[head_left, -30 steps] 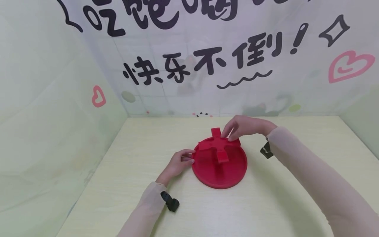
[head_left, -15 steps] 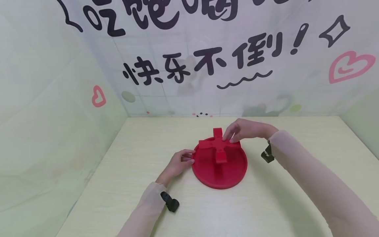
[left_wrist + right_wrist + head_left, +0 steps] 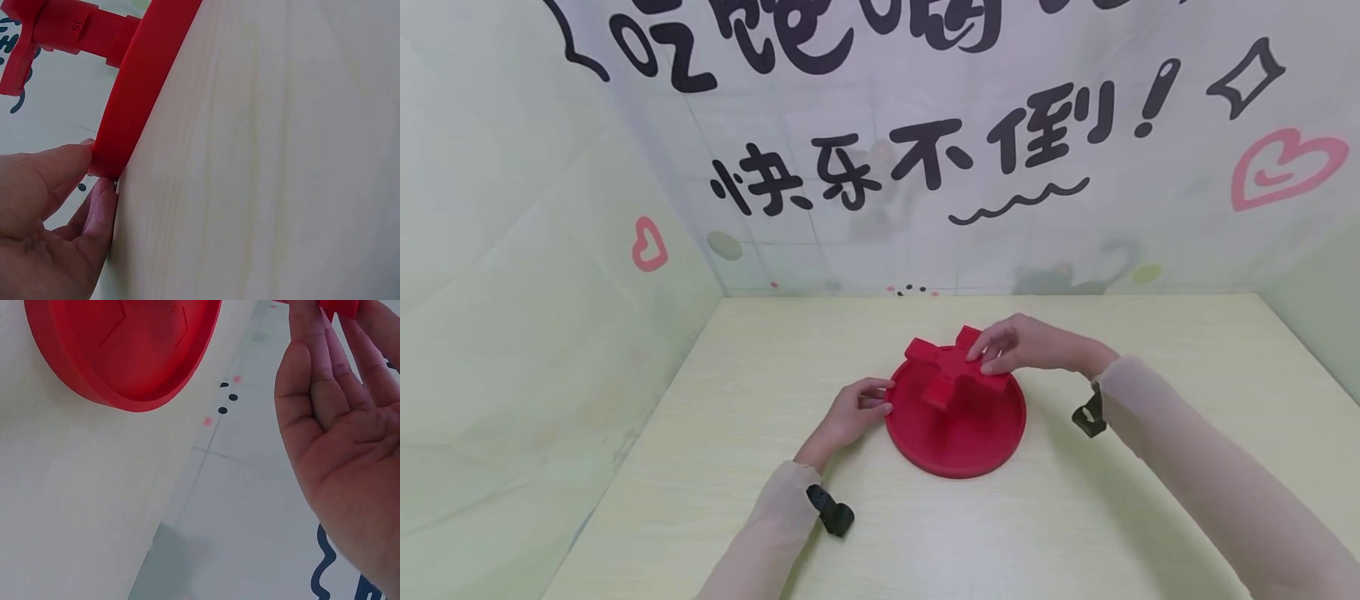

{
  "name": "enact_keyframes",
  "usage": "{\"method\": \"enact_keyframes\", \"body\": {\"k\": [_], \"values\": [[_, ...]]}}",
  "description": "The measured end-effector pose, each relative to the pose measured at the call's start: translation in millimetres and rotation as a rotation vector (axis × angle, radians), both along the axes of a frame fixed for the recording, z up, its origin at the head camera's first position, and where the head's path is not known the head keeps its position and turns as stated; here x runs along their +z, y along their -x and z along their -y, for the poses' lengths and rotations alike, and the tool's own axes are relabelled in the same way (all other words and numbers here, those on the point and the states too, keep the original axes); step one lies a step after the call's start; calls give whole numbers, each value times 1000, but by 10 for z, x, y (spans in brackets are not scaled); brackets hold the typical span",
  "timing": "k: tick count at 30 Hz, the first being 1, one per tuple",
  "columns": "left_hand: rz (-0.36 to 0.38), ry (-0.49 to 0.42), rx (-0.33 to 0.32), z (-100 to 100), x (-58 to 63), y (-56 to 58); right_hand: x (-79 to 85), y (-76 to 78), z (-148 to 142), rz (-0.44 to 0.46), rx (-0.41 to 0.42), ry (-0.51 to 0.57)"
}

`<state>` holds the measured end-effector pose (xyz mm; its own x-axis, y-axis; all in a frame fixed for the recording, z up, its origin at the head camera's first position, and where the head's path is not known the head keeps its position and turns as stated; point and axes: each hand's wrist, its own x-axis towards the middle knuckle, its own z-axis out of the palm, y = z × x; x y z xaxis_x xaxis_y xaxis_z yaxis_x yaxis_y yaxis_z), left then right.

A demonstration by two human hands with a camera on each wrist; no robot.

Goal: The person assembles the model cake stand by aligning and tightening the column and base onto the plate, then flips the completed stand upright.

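Note:
A red round base [image 3: 955, 454] with a raised rim lies on the table. Above it stands a red cross-shaped piece [image 3: 938, 393] on a thick red post [image 3: 69, 26], which bears the number 35 in the left wrist view. My left hand [image 3: 850, 412] pinches the base's left rim between thumb and fingers. At the cross's right side, my right hand [image 3: 1026, 343] grips one of the arms with its thumb and fingertips. Part of that arm is hidden behind the fingers. In the right wrist view, only a sliver of the cross shows at the right hand [image 3: 350, 437].
The pale wood-grain table [image 3: 715, 500] extends around the base on all sides. Behind it rises a white printed backdrop [image 3: 850, 250] with black characters. A pale green cloth wall [image 3: 550, 333] borders the left. Dark wrist cameras [image 3: 835, 512] sit on both sleeves.
The cross-shaped piece has turned clockwise as seen from above. My right hand has moved a little rightward and nearer with it. The left hand and the base have stayed put.

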<state>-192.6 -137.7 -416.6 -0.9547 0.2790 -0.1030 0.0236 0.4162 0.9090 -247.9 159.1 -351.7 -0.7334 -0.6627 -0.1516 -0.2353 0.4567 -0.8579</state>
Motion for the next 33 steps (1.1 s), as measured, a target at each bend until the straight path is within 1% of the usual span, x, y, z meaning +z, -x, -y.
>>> {"method": "enact_keyframes", "body": {"k": [2, 3, 6, 9, 12, 18, 23, 26, 30, 31, 33], "values": [[-6, -3, -2, 4, -20, 15, -15, -35, 0, -8, -19, 9], [-6, -5, -1, 9, -53, 34, -19, -54, 0, -9, -28, 14], [-11, -15, 4, 34, -179, 107, -36, -112, -6, -15, -44, 19], [-7, -7, 18, 58, -309, 180, -47, -176, -12, -22, -42, 33], [-4, 6, 28, 67, -348, 207, -52, -247, 3, -40, -40, 55], [5, 14, 37, 69, -343, 212, -44, -383, 70, -74, -77, 87], [5, 13, 37, 70, -343, 206, -1, -446, 122, -73, -78, 70], [8, 7, 39, 67, -352, 202, 37, -450, 129, -56, -63, 42], [-6, -10, 24, 66, -358, 193, 125, -407, 108, -104, -68, -8], [-7, -12, 19, 64, -349, 188, 151, -387, 102, -125, -77, -19], [-9, -14, 12, 45, -255, 137, 201, -333, 86, -171, -91, -43]]}}
